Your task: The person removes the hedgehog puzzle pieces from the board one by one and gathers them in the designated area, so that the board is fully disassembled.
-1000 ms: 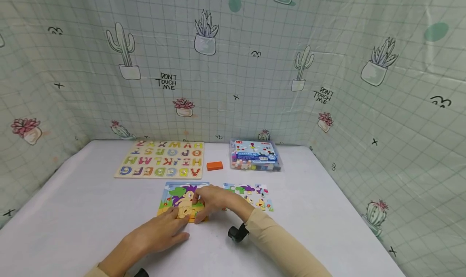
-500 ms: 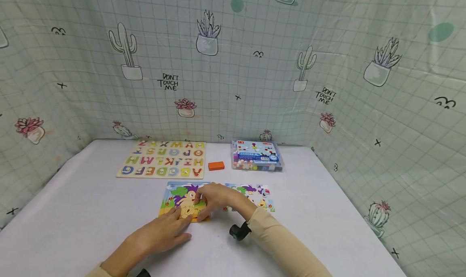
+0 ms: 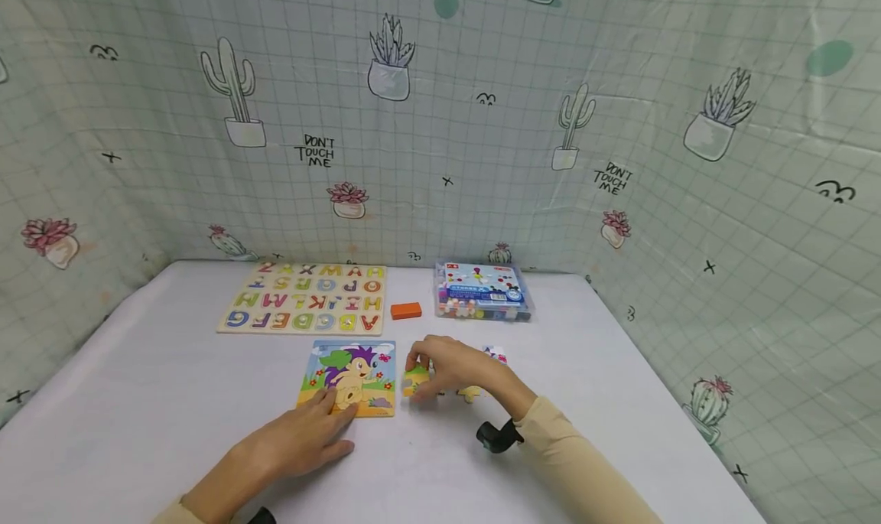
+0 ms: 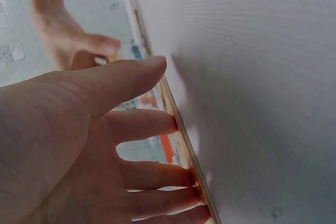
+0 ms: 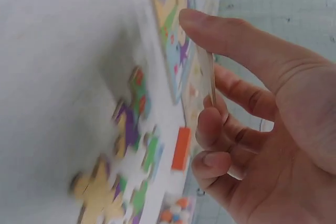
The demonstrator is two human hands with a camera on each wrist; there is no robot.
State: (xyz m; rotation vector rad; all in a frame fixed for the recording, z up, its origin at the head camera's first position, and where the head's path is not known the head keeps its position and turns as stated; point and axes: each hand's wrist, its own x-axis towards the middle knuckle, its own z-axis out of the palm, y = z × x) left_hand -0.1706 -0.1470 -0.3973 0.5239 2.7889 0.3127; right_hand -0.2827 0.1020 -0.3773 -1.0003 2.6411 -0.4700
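Observation:
A square jigsaw board [image 3: 358,367] with a purple-haired hedgehog picture lies on the table. My left hand [image 3: 303,434] rests on its front left part with fingers extended; in the left wrist view the fingertips [image 4: 185,178] touch along the board's edge. Just right of the board, my right hand [image 3: 447,366] pinches a yellow and green puzzle piece [image 3: 416,381]. The right wrist view shows this piece [image 5: 208,74] edge-on between thumb and fingers. Beneath and beyond this hand lie several loose puzzle pieces [image 5: 100,195], partly hidden by it in the head view.
Farther back lies a wooden alphabet board [image 3: 303,298]. An orange block [image 3: 406,310] sits to its right, followed by a clear plastic box [image 3: 483,293] of colourful parts. White cloth [image 3: 172,386] covers the table, and a patterned curtain [image 3: 427,126] stands behind.
My right hand has moved right, off the hedgehog board, and a puzzle piece now shows in its fingers. The left hand has stayed on the board.

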